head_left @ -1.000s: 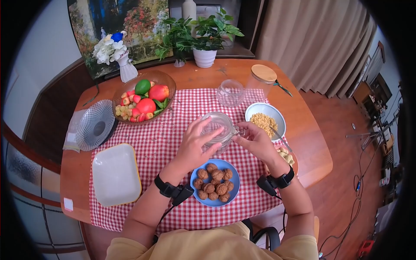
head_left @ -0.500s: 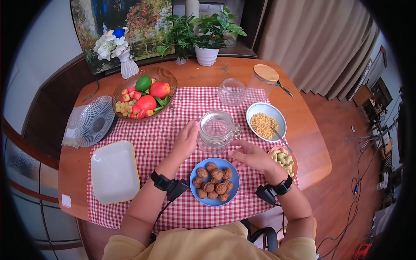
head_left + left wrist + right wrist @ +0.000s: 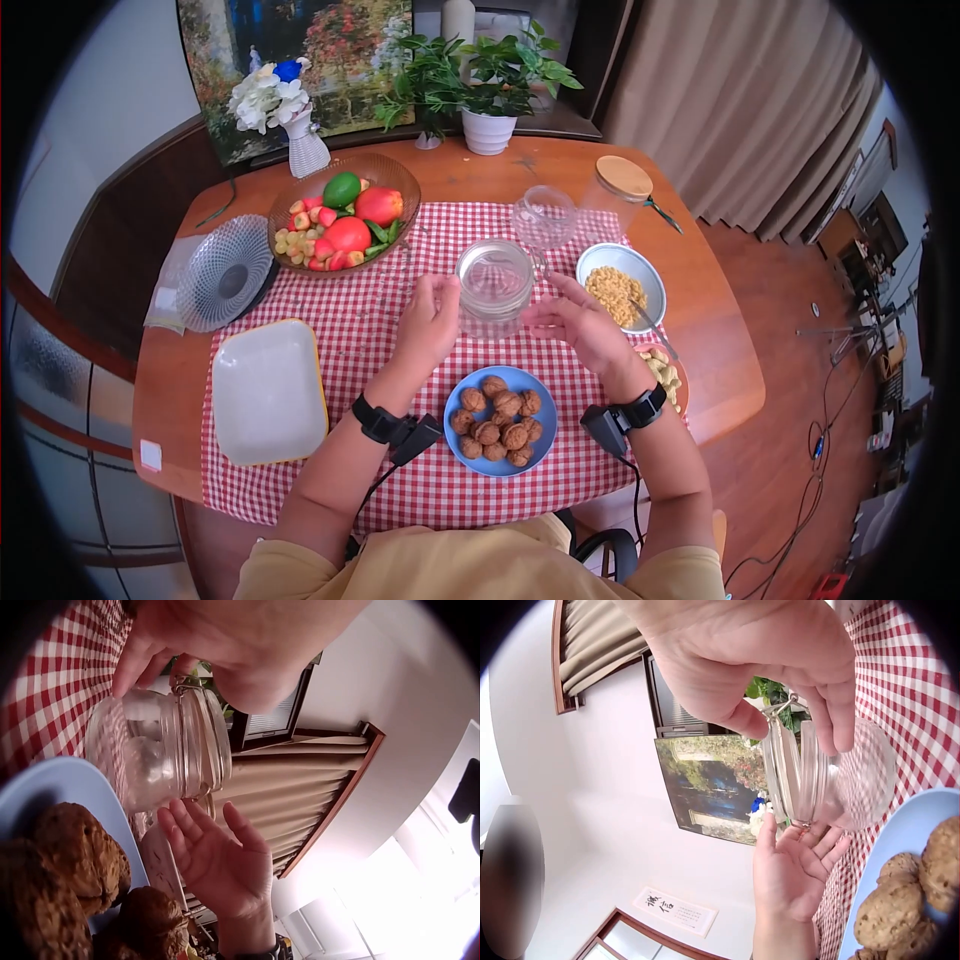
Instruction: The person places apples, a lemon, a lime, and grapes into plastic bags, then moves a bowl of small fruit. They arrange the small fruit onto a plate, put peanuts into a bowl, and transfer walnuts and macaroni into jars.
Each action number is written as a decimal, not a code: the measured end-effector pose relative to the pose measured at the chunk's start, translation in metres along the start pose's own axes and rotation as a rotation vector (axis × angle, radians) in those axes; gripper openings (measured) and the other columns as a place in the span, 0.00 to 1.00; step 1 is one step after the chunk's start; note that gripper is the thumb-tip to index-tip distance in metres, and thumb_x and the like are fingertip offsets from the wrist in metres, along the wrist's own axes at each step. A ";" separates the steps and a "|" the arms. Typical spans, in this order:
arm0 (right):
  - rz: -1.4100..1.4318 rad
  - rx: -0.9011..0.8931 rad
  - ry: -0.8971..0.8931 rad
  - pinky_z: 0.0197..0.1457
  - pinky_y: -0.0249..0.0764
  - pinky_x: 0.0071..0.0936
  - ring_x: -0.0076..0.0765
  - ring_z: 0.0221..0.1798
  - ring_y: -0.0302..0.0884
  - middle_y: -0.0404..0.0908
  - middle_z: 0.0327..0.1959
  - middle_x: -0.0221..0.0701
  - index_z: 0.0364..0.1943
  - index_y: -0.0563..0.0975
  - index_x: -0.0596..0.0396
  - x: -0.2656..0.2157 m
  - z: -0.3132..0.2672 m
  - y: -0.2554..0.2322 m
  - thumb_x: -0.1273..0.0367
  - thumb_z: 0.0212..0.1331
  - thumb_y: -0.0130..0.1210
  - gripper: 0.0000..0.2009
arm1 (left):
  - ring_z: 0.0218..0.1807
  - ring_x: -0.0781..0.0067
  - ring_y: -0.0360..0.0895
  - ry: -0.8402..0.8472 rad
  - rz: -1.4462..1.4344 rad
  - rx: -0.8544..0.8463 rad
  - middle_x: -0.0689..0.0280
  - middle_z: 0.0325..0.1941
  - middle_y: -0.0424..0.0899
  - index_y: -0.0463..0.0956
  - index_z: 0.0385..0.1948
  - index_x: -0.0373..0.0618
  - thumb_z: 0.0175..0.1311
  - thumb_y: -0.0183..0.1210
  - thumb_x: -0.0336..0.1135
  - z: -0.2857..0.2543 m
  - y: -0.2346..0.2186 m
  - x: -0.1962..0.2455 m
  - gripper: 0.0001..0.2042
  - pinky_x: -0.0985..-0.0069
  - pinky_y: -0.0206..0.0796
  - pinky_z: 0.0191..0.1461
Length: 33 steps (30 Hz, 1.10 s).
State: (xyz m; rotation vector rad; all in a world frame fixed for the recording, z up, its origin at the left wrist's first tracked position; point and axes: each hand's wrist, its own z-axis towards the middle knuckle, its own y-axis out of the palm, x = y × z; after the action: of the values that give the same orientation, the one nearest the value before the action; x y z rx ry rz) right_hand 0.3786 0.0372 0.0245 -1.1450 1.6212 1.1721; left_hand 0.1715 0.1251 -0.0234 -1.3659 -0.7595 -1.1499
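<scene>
A clear glass jar (image 3: pixel 495 288) with a wire clasp stands upright on the checked cloth, its glass lid (image 3: pixel 781 769) on top; the lid looks slightly tilted in the right wrist view. At the jar's left side is the left hand (image 3: pixel 430 322), fingers extended along the glass, contact not certain. The right hand (image 3: pixel 578 325) is on the clasp side, fingers loosely bent at the glass and thumb near the lid. Neither hand visibly grips it. Nearer the person, a blue plate (image 3: pixel 457 447) holds several walnuts (image 3: pixel 486 432).
A white rectangular dish (image 3: pixel 265 395), a ribbed plate (image 3: pixel 205 280) and a fruit bowl (image 3: pixel 400 180) stand on the left. To the right are a bowl of yellow pieces (image 3: pixel 612 290), peanuts (image 3: pixel 660 372), a wooden-lidded jar (image 3: pixel 622 180) and a small glass bowl (image 3: pixel 545 215).
The left hand has come off the jar's top and moved to its left side. The right hand drew back from the clasp, then returned beside it.
</scene>
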 end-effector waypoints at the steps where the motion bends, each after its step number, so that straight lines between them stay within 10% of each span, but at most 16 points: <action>1: 0.010 -0.009 -0.024 0.51 0.76 0.31 0.33 0.47 0.77 0.78 0.44 0.38 0.69 0.50 0.63 0.003 0.004 -0.004 0.69 0.63 0.48 0.31 | 0.47 0.56 0.78 -0.001 -0.001 0.003 0.50 0.44 0.80 0.70 0.47 0.37 0.70 0.44 0.53 0.000 -0.001 0.000 0.24 0.65 0.68 0.50; 15: -0.177 0.036 0.151 0.45 0.80 0.30 0.38 0.44 0.79 0.73 0.50 0.49 0.69 0.44 0.63 0.019 0.001 0.028 0.57 0.55 0.65 0.48 | 0.30 0.65 0.79 0.079 0.039 -0.248 0.57 0.25 0.80 0.80 0.26 0.39 0.70 0.46 0.51 -0.010 0.003 0.013 0.24 0.67 0.68 0.35; 20: 0.050 0.073 0.082 0.53 0.77 0.30 0.37 0.49 0.76 0.71 0.54 0.41 0.69 0.47 0.60 0.024 0.030 0.038 0.66 0.60 0.60 0.39 | 0.28 0.78 0.76 -0.241 -0.359 -0.053 0.65 0.25 0.80 0.79 0.25 0.39 0.71 0.45 0.51 0.003 0.012 -0.021 0.24 0.78 0.70 0.31; 33: 0.246 0.220 -0.011 0.58 0.74 0.31 0.38 0.54 0.69 0.64 0.57 0.41 0.60 0.55 0.65 0.033 0.121 0.077 0.66 0.61 0.57 0.29 | 0.21 0.75 0.76 -0.114 -0.270 0.003 0.65 0.16 0.78 0.78 0.24 0.39 0.71 0.45 0.47 0.007 0.017 -0.042 0.22 0.75 0.66 0.29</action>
State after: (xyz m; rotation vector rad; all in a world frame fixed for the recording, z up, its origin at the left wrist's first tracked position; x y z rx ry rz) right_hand 0.3085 0.1597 -0.0175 -0.8157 1.8699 1.1149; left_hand 0.1757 0.1369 -0.0675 -1.3636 -1.0516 -1.2864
